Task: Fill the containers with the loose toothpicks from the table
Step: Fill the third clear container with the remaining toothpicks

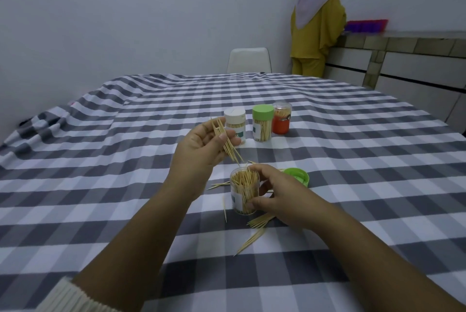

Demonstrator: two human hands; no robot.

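We pinched a small bundle of pale wooden toothpicks (226, 142) in our left hand (201, 146), tips slanting down over the open clear plastic container (244, 190) (already nearly full). Our right hand (277, 194) curled round that container, steadying it on the grey-and-white checked tablecloth (100, 185). Loose toothpicks (254, 233) lay beside it, its green lid (297, 176) just behind.

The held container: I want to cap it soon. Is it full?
Nearly: toothpicks pack the held container up to its open rim.
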